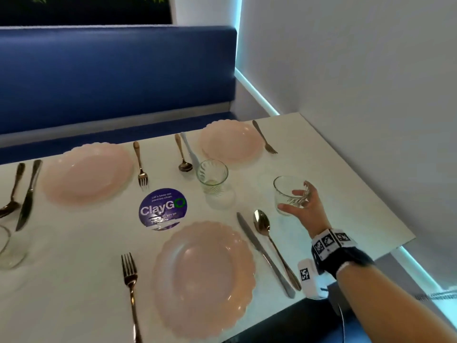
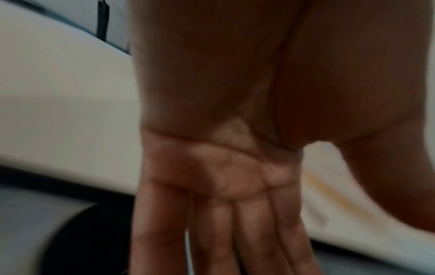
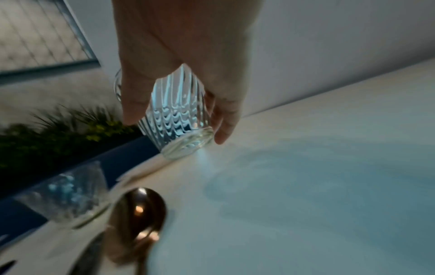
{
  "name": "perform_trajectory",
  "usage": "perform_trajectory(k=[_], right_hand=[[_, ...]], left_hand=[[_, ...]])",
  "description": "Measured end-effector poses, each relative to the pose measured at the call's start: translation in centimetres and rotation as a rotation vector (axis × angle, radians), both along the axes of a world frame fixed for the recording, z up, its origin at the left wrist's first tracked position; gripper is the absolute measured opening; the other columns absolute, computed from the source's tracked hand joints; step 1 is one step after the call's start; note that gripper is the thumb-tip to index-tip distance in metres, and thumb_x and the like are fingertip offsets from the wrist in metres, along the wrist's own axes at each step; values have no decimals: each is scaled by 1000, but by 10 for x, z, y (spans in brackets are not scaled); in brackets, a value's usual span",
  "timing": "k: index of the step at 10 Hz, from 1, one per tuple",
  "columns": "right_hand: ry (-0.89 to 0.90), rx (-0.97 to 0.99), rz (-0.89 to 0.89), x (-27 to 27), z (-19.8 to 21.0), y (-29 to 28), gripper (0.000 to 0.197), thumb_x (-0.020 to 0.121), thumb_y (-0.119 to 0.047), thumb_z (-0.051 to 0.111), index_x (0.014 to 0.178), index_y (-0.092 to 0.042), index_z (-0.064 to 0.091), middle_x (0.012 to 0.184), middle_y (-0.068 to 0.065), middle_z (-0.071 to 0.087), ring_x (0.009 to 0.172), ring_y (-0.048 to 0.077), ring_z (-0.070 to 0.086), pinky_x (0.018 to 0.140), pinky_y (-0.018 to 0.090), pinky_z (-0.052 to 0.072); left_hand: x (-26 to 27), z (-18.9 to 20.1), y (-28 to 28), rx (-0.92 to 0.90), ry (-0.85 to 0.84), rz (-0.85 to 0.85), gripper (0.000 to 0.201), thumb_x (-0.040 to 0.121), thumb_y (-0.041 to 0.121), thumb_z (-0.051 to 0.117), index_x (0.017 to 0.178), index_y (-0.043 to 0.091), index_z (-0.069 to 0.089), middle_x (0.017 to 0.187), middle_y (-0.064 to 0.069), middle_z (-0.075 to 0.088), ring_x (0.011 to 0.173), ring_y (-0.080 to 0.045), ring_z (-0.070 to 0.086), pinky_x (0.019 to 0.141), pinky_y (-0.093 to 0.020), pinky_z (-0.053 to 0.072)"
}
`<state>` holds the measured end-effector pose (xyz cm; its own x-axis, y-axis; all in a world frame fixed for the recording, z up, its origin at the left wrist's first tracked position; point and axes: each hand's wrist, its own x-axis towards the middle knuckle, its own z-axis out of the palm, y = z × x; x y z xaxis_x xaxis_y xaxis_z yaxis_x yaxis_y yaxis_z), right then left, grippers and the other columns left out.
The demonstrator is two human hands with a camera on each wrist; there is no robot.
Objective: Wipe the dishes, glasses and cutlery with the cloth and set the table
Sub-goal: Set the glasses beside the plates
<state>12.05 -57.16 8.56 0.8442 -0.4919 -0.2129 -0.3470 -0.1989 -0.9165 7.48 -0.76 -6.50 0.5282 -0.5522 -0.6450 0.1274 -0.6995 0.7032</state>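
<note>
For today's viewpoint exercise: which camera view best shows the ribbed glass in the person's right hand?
The right wrist view: the ribbed glass fills the middle, its ribs and thick base clear, tilted above the table in the right hand. The head view shows it smaller, fingers around it. The left wrist view shows none of it.

**White table laid with plates, cutlery and glasses**

A white table (image 1: 333,174) is set against a grey wall, with a blue bench behind it. Three pink scalloped plates are laid on it: a near plate (image 1: 204,278), a far left plate (image 1: 86,174) and a far right plate (image 1: 231,139). A fork (image 1: 129,288) is placed left of the near plate; a knife (image 1: 262,251) and a spoon (image 1: 269,241) lie side by side to its right. More cutlery is laid beside the far plates. A ribbed glass (image 1: 212,175) stands between the plates, and another glass (image 1: 8,248) is seen at the left edge. A round purple sticker (image 1: 162,209) is stuck near the centre.
</note>
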Motion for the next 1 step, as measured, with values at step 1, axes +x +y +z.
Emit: perform_trajectory(k=[1], right_hand=[[37,17,35,12,-28,-12,94,60,-8,86,137,-19,34,120,6,53,115,29,55,102,44,45]], left_hand=[[-9,-3,7,65,-62,-19,31,77,62,60,87,34,66,94,5,69,86,-2,63,88,-27,51]])
